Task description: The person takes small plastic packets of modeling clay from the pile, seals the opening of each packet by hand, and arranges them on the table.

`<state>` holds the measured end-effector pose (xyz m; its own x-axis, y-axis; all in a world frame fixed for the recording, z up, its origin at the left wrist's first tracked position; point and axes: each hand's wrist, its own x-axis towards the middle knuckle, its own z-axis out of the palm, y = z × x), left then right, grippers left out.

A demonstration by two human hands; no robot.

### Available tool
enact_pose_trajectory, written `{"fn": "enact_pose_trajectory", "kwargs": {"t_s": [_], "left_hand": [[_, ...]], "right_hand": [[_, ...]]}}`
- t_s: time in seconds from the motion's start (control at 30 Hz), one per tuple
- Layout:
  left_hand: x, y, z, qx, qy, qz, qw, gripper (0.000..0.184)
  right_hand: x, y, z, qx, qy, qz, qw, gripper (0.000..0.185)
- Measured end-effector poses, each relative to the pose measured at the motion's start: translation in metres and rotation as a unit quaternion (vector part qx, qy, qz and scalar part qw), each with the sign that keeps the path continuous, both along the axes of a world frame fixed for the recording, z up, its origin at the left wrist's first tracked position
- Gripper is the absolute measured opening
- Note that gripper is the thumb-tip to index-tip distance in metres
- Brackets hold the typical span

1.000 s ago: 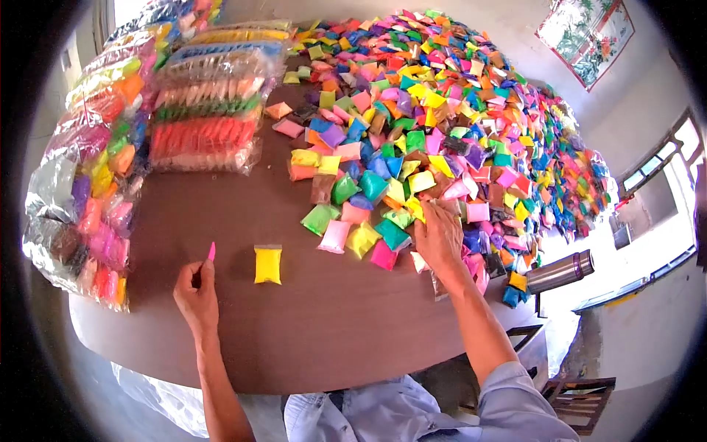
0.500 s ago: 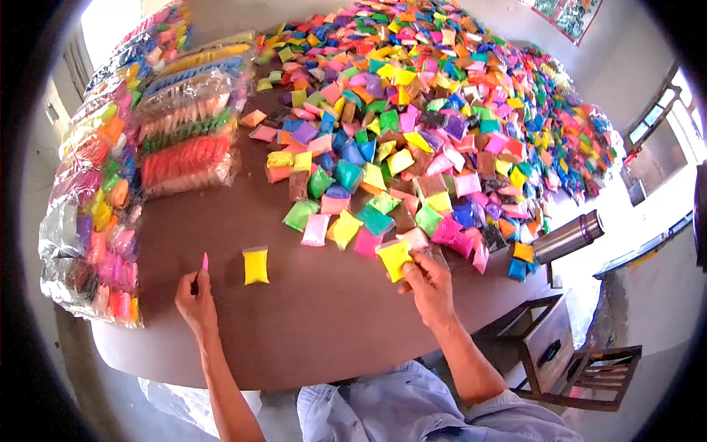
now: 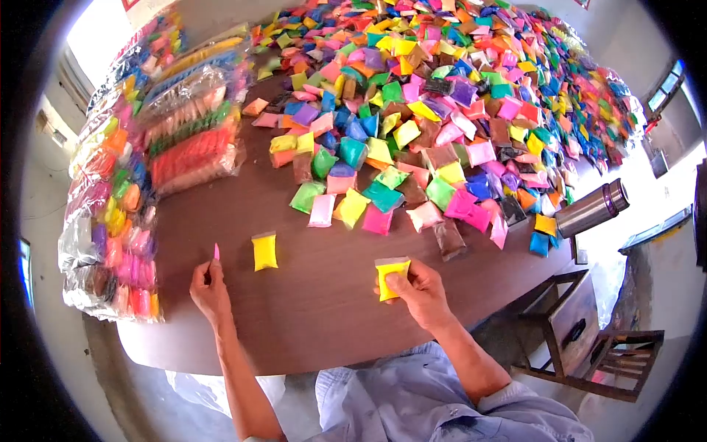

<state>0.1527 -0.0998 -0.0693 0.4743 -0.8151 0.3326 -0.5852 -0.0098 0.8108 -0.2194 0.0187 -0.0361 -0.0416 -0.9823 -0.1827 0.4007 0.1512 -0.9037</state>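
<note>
My right hand (image 3: 426, 293) is closed on a small clear packet of yellow clay-like material (image 3: 389, 274), thumb across its front, held above the table near the front of the loose pile. On the left, my left hand (image 3: 211, 293) pinches a slim pink thing (image 3: 216, 252) whose pointed end sticks up past the fingertips; its kind cannot be made out. Between the hands, closer to the left one, another yellow packet (image 3: 265, 252) lies flat on the brown table (image 3: 309, 309). Neither hand touches that packet.
A large heap of small multicoloured packets (image 3: 412, 132) covers the back and right. Clear bags of sorted packets (image 3: 195, 158) line the left side. A steel flask (image 3: 593, 208) lies tilted at the right edge, and a wooden chair (image 3: 589, 331) stands beyond it.
My right hand has drawn the yellow packet back from the pile toward me, and the packet now stands more upright. My left hand keeps its pinch. The camera view has shifted slightly.
</note>
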Motion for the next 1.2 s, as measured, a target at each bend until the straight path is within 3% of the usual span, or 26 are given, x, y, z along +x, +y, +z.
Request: {"fn": "enact_pose_trajectory", "kwargs": {"t_s": [0.17,0.23,0.3,0.47,0.63,0.8,0.9,0.97,1.0,1.03,1.13,1.17,1.2], "left_hand": [[0.008,-0.001,-0.009,0.037,0.011,0.000,0.999,0.023],[0.010,-0.002,-0.008,0.023,-0.012,-0.006,1.000,0.023],[0.006,0.001,-0.002,0.006,-0.061,-0.009,0.998,0.022],[-0.006,0.003,0.006,0.001,-0.054,0.004,0.999,0.022],[-0.006,0.000,0.005,0.016,-0.017,0.011,1.000,0.020],[-0.004,0.001,0.003,0.009,-0.068,0.013,0.998,0.020],[0.001,-0.002,-0.011,0.003,-0.079,0.013,0.997,0.018],[-0.005,0.003,0.001,0.000,-0.124,0.027,0.992,0.016],[-0.004,0.005,0.001,0.000,-0.139,0.025,0.990,0.015],[-0.013,0.007,0.012,0.042,-0.083,0.036,0.995,0.013],[-0.006,0.005,0.002,-0.005,-0.117,0.042,0.992,0.018],[-0.019,0.008,0.019,0.048,-0.096,0.062,0.992,0.017],[-0.013,0.005,0.007,-0.015,-0.104,0.048,0.993,0.016]], "right_hand": [[-0.002,0.001,-0.019,-0.051,0.041,-0.004,0.998,0.026],[-0.001,0.001,-0.026,-0.059,0.114,-0.014,0.992,0.027],[-0.001,0.002,-0.019,-0.055,0.098,-0.015,0.994,0.027],[0.000,0.002,-0.009,-0.063,0.091,-0.039,0.993,0.033],[0.000,0.003,-0.006,-0.065,0.153,-0.021,0.986,0.030],[-0.001,0.004,-0.010,-0.099,0.197,0.001,0.975,0.027],[0.003,0.002,-0.015,-0.109,0.214,-0.017,0.971,0.026],[0.013,-0.003,-0.019,-0.084,0.206,-0.092,0.970,0.025],[0.015,-0.005,-0.023,-0.087,0.217,-0.080,0.969,0.024],[0.015,-0.009,-0.023,-0.095,0.225,-0.065,0.968,0.024],[0.025,-0.023,-0.017,-0.096,0.156,-0.009,0.983,0.027],[0.028,-0.030,-0.011,-0.096,0.158,0.014,0.983,0.028],[0.032,-0.041,-0.011,-0.114,0.146,0.036,0.982,0.028]]}}
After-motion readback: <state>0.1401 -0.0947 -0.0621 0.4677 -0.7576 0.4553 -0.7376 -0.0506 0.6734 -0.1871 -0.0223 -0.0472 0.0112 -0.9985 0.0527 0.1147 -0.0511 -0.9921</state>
